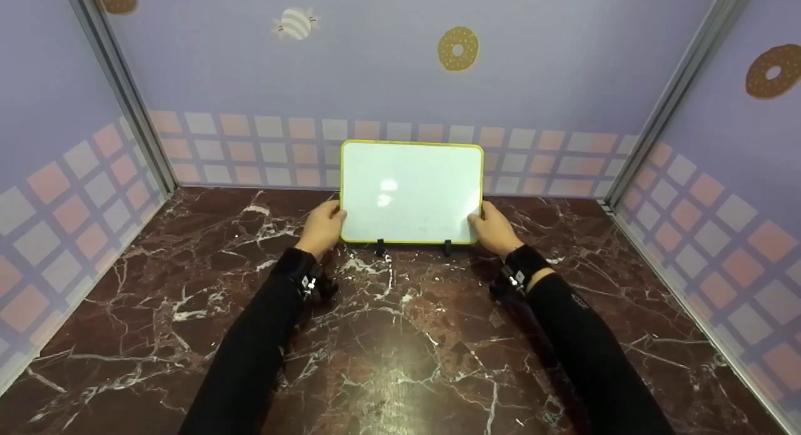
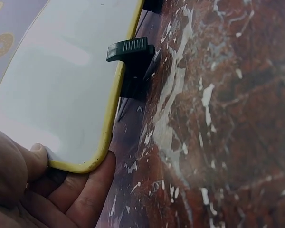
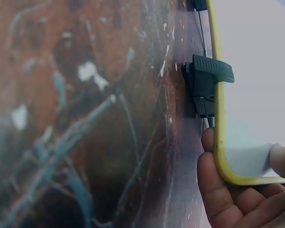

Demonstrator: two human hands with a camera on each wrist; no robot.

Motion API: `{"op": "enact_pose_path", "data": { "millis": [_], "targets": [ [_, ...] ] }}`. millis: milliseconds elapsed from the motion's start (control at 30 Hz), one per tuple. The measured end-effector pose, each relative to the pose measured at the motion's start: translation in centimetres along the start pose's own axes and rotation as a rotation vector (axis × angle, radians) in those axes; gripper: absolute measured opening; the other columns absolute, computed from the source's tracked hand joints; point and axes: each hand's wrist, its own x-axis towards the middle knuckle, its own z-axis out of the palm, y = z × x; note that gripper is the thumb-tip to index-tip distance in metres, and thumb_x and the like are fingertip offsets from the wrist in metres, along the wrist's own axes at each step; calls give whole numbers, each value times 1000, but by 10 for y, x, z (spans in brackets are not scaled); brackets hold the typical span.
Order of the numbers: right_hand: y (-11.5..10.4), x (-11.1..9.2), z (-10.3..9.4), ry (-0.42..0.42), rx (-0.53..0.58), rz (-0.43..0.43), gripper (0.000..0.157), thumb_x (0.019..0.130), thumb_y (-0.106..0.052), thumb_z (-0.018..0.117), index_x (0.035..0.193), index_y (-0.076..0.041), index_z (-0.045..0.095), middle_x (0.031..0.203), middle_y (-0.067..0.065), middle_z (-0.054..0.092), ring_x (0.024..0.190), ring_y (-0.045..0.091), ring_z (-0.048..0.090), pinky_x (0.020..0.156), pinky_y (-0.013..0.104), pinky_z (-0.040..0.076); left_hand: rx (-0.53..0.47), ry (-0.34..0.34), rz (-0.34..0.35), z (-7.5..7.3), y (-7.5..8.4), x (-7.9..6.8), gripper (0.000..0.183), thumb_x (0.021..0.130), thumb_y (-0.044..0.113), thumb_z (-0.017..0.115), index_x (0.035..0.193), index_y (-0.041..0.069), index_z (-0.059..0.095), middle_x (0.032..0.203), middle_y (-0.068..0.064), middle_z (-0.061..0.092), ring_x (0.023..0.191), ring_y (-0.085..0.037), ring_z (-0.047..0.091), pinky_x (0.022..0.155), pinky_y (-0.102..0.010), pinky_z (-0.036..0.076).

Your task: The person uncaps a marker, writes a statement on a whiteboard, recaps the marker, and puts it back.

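Note:
A small whiteboard with a yellow rim stands nearly upright at the back of the table. Two black clips of a stand hook over its lower edge. My left hand grips the board's left side low down, thumb on the white face and fingers behind. On the opposite side my right hand holds the rim the same way. In the left wrist view a black clip laps over the yellow edge. The right wrist view shows the other clip close to my fingers.
The dark red marbled table has white veins and reaches back to a purple wall with donut and candy pictures. Side walls with pink and white squares close it in, joined by metal corner posts.

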Motion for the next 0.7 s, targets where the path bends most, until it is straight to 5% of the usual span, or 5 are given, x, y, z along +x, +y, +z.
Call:
{"op": "enact_pose_path", "data": {
  "millis": [100,300,700],
  "targets": [
    [0,0,1,-8,2,14,48,117,-15,52,157,12,45,145,33,60,128,42,63,108,52,57,-3,1,-9,-1,1,-2,40,119,9,51,152,-11,57,147,-30,64,130,-43,65,115,-51,52],
    [1,-2,1,-29,67,54,45,119,-17,51,156,8,45,128,30,62,93,34,68,65,38,67,-24,2,-15,0,1,-1,40,118,8,51,152,-13,56,145,-32,64,127,-43,67,112,-50,55],
    [-1,-12,-2,-36,40,45,43,118,-19,52,153,7,48,124,27,64,86,29,65,59,34,61,-64,-27,-49,-3,-1,-9,39,120,12,50,151,-9,57,136,-28,69,114,-35,71,93,-41,63]
  ]
}}
